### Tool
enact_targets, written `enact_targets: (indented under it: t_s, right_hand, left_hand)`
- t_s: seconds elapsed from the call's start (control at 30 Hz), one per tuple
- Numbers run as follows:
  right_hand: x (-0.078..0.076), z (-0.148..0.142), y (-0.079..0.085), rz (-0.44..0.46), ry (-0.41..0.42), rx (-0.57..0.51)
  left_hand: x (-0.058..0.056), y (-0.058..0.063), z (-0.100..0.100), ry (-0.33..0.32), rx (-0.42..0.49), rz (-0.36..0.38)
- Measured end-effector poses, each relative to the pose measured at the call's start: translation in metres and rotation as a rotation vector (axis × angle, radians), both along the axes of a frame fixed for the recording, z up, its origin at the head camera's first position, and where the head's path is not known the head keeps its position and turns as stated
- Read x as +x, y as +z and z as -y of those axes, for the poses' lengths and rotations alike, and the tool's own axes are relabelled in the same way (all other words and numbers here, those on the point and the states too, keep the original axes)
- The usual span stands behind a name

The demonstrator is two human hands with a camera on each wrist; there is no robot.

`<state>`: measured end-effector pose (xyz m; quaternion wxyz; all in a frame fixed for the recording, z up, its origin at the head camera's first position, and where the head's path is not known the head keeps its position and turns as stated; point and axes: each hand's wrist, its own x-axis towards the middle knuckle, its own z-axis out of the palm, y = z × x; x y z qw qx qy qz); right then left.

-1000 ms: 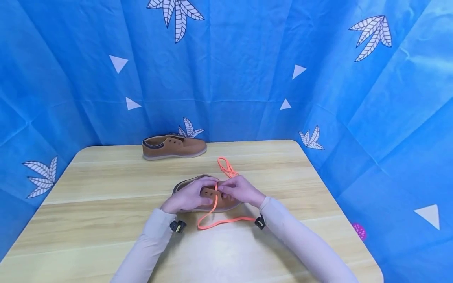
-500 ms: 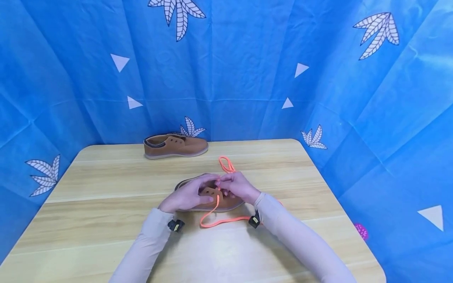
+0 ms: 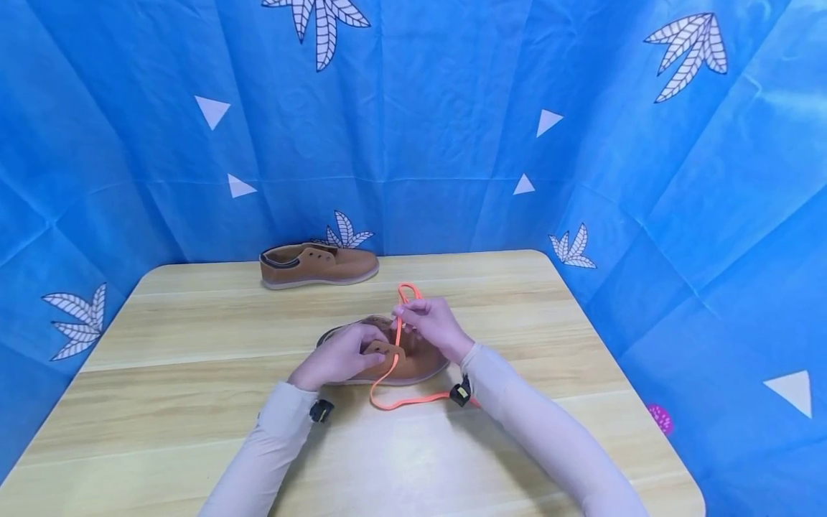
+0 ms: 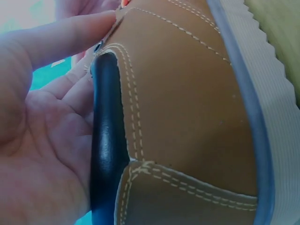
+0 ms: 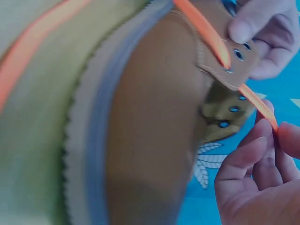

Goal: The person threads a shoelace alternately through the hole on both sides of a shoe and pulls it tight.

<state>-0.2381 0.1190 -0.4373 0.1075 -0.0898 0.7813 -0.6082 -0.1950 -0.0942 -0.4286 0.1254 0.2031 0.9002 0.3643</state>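
A brown shoe (image 3: pixel 418 365) with a pale sole lies on its bottom, toe to the right. My left hand (image 3: pixel 337 355) pinches its near eyelet flap (image 5: pixel 220 51), thumb on the outside and fingers behind, as the right wrist view shows. An orange shoelace (image 5: pixel 204 29) passes through the eyelet nearest the toe. On the inner side of the flap, my right hand (image 3: pixel 438 329) pinches the lace between thumb and fingertips and holds it taut, above the shoe's opening. The far eyelet flap (image 5: pixel 229 117) has no lace in the eyelets that show.
A matching brown shoe (image 3: pixel 316 266) without a lace stands at the back of the wooden table (image 3: pixel 161 359), by the blue curtain (image 3: pixel 446 129). Slack lace curves over the table in front of the shoe and under the right wrist; another loop lies behind the right hand.
My right hand has taken the lace from the inner side of the flap and drawn it up and away. My left fingers have drawn in closer to the flap.
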Motion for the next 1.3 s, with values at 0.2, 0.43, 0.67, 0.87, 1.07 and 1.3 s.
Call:
enact_targets:
  t_s: [0.2,0.43,0.67,0.87,1.07,1.3]
  right_hand:
    - [-0.006,0.003,0.019,-0.085,-0.017,-0.033]
    - [-0.013,0.006,0.044,-0.129,-0.038,-0.093]
    - [-0.018,0.006,0.069,-0.186,-0.053,-0.138]
    - [-0.022,0.007,0.087,-0.239,-0.07,-0.207]
    - [-0.021,0.007,0.097,-0.238,-0.069,-0.26]
    - [-0.016,-0.004,0.061,-0.018,0.067,-0.104]
  left_hand:
    - [0.0,0.0,0.0,0.014,-0.025,-0.013]
    - [-0.002,-0.002,0.001,-0.005,-0.034,-0.045]
    - [0.0,-0.002,0.001,-0.006,-0.029,-0.054]
    - [0.001,-0.001,0.0,-0.001,-0.03,-0.054]
    - [0.0,0.002,0.001,-0.021,-0.037,-0.037]
    - [-0.005,0.014,0.008,0.042,0.1,-0.085]
